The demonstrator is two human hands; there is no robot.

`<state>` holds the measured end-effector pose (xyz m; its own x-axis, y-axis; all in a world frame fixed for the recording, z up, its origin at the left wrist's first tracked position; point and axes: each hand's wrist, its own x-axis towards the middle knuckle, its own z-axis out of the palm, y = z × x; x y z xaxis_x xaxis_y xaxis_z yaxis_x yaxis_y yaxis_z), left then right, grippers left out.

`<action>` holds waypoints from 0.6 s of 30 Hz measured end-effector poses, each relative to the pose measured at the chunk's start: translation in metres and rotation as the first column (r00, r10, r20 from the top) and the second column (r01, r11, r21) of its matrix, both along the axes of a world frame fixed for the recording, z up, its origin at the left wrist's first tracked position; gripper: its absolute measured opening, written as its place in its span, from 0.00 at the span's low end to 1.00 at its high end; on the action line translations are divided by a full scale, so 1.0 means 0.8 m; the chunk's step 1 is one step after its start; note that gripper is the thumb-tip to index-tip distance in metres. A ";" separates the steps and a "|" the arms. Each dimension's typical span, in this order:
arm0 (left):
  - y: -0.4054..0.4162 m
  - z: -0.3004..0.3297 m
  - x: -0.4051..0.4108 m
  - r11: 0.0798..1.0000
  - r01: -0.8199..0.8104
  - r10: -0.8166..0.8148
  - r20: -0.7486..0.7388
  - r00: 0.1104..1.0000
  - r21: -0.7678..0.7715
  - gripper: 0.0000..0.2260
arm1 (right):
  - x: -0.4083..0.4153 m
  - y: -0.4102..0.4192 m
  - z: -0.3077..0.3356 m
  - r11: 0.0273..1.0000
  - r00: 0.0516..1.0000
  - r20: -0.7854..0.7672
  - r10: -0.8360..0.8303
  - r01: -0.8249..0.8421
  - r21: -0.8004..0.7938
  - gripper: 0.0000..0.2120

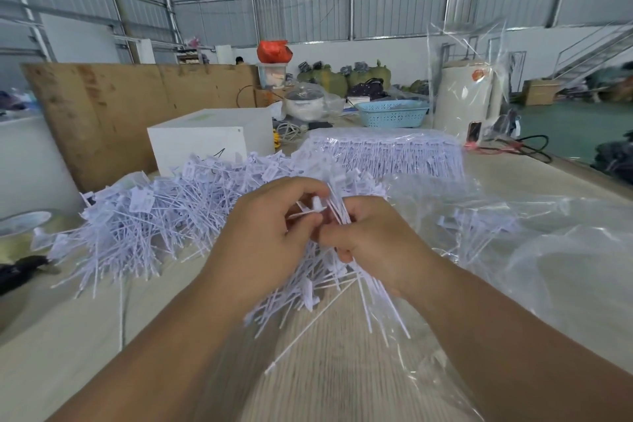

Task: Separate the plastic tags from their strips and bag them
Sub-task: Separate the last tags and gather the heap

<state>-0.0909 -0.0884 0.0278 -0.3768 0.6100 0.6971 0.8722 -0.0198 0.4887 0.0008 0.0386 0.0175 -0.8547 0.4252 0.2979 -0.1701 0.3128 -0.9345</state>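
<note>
Table [342, 387]: pale, striped surface, seen from the head view. A big loose pile of tags [164, 216] is spread across its left and middle: thin white plastic stems with small flat rectangular heads, stems crossed in all directions. Behind right, a packed block of tags [387, 154] is seen inside clear film, stems mostly hanging downward in rows. Clear plastic bags [548, 267] are laid crumpled on the right side, a few tags visible under the film. A white box [205, 137] is set behind the pile.

Held bundle of tags [329, 271]: gripped between both hands above the table edge. Long axis runs roughly from the fingers down toward the camera, stems fanned out below the hands, a few tips sticking up past the knuckles.

Left hand [270, 236]: fingers curled, thumb and forefinger pinched on tag heads at the bundle top. Right hand [373, 240]: fingers curled round the stems, touching the left fingertips.
</note>
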 end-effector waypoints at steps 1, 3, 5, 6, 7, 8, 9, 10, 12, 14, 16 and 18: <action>0.001 0.000 0.001 1.000 0.019 -0.019 0.038 0.999 -0.001 0.19 | 0.001 0.000 0.000 1.000 1.000 -0.027 -0.001 0.001 -0.001 0.09; 0.002 0.000 0.002 0.999 0.046 -0.046 0.076 0.996 -0.006 0.21 | 0.002 0.000 -0.001 1.000 0.998 -0.065 -0.011 0.012 0.010 0.11; 0.003 -0.002 0.001 0.998 0.069 -0.069 0.119 0.991 0.009 0.22 | 0.002 0.000 -0.004 1.000 0.997 -0.068 -0.018 0.019 0.014 0.09; 0.003 -0.002 0.000 0.996 0.083 -0.085 0.148 0.985 0.020 0.23 | 0.002 0.000 -0.004 1.000 0.998 -0.065 -0.028 0.029 0.009 0.09; 0.003 -0.001 -0.001 0.995 0.096 -0.099 0.168 0.981 0.028 0.23 | 0.002 0.000 -0.004 0.999 0.997 -0.070 -0.041 0.042 0.005 0.09; 0.002 0.000 -0.002 0.994 0.105 -0.109 0.174 0.979 0.034 0.23 | 0.002 0.000 -0.003 0.999 0.995 -0.081 -0.053 0.053 0.002 0.10; 0.002 0.001 -0.003 0.993 0.110 -0.116 0.170 0.979 0.043 0.23 | 0.002 0.000 -0.002 0.998 0.993 -0.096 -0.065 0.065 0.004 0.11; 0.002 0.002 -0.004 0.992 0.114 -0.122 0.163 0.979 0.056 0.23 | 0.004 -0.002 0.001 0.997 0.991 -0.111 -0.077 0.078 0.005 0.11; 0.002 0.002 -0.006 0.991 0.109 -0.120 0.161 0.980 0.073 0.23 | 0.004 -0.005 0.005 0.994 0.984 -0.144 -0.108 0.108 -0.010 0.11; 0.003 0.000 -0.008 0.993 0.086 -0.097 0.164 0.982 0.075 0.24 | 0.004 -0.007 0.007 0.986 0.969 -0.182 -0.164 0.156 -0.060 0.12; 0.004 -0.002 -0.008 0.994 0.074 -0.087 0.160 0.983 0.087 0.25 | 0.004 -0.008 0.010 0.966 0.948 -0.211 -0.240 0.211 -0.152 0.11; 0.004 -0.004 -0.007 0.993 0.067 -0.081 0.146 0.986 0.099 0.24 | 0.006 -0.009 0.015 0.934 0.928 -0.226 -0.297 0.233 -0.269 0.10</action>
<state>-0.0961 -0.0851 0.0249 -0.4371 0.5747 0.6918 0.7842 -0.1331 0.6061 0.0053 0.0315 0.0297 -0.6070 0.7097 0.3576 -0.3569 0.1586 -0.9206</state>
